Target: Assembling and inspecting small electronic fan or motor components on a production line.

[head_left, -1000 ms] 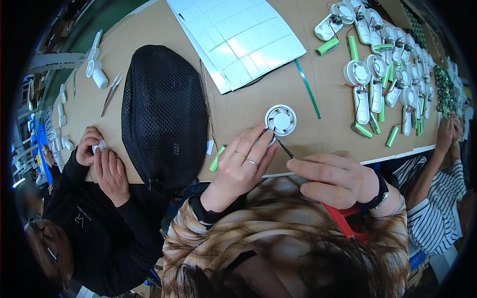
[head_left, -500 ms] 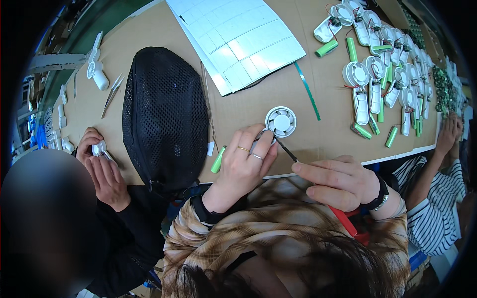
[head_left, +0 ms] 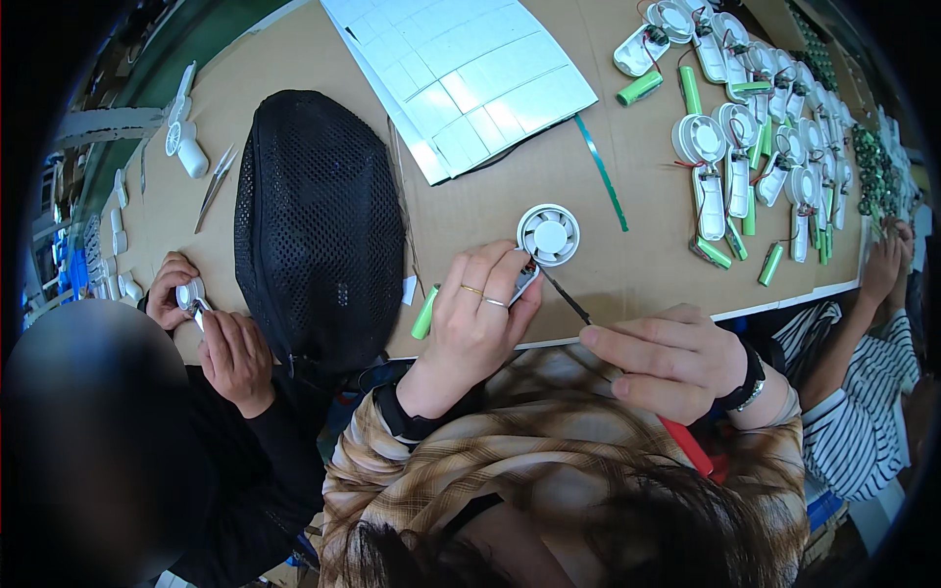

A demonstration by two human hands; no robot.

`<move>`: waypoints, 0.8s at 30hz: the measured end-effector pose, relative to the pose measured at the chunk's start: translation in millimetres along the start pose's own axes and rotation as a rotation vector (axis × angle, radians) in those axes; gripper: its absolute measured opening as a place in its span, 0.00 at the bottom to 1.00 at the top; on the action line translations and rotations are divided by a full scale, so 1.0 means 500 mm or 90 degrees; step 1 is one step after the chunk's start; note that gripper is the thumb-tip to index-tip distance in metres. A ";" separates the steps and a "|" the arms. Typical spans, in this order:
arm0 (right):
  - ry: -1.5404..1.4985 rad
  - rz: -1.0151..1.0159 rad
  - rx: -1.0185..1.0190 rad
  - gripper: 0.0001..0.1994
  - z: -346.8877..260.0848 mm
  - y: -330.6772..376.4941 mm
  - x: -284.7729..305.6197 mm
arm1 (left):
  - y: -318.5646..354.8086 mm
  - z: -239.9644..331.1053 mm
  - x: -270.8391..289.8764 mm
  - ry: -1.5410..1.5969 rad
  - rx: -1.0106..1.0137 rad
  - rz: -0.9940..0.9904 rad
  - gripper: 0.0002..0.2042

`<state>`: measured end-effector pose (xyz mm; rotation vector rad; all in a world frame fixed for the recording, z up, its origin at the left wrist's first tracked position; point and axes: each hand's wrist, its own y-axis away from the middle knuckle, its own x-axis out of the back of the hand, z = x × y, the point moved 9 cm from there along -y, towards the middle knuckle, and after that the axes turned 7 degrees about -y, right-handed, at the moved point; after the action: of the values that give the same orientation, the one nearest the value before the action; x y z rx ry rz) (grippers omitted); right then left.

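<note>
My left hand (head_left: 475,309) is closed around the lower part of a small white handheld fan (head_left: 549,235). Its round vented head shows beyond my fingers, and a bit of the open casing with its inside parts peeks out beside them. My right hand (head_left: 671,358) grips a slim dark-tipped tool (head_left: 569,299) with a red handle (head_left: 686,446). The tip reaches the casing just below the fan head; the exact kind of tool cannot be made out. A green battery cell (head_left: 425,312) lies just left of my left hand.
A black mesh bag (head_left: 319,225) stands on the left, with tweezers (head_left: 216,186) beyond it. White sheets (head_left: 470,88) lie at the back, near a green strip (head_left: 602,174). Opened fans (head_left: 708,201) with batteries crowd the right. Co-workers' hands (head_left: 235,358) work on both sides.
The whole view has shifted slightly. My hands keep the same holds, with the tool tip still at the casing. The left co-worker's hands have moved a little around a white fan.
</note>
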<state>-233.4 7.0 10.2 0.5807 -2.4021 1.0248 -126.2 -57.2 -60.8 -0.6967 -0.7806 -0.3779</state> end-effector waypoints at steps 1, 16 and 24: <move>0.005 -0.003 0.008 0.07 -0.002 -0.002 -0.002 | -0.001 0.000 0.000 0.000 0.001 -0.003 0.16; -0.020 -0.025 -0.039 0.08 0.030 -0.010 -0.004 | 0.000 0.000 0.004 -0.005 0.004 0.003 0.16; -0.080 -0.031 -0.091 0.08 0.046 -0.015 -0.006 | 0.001 0.000 0.003 -0.006 0.001 0.006 0.16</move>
<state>-232.7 -14.3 -1.3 0.6666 -2.5313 0.8105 -125.1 -57.0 -59.8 -0.7003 -0.7862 -0.3662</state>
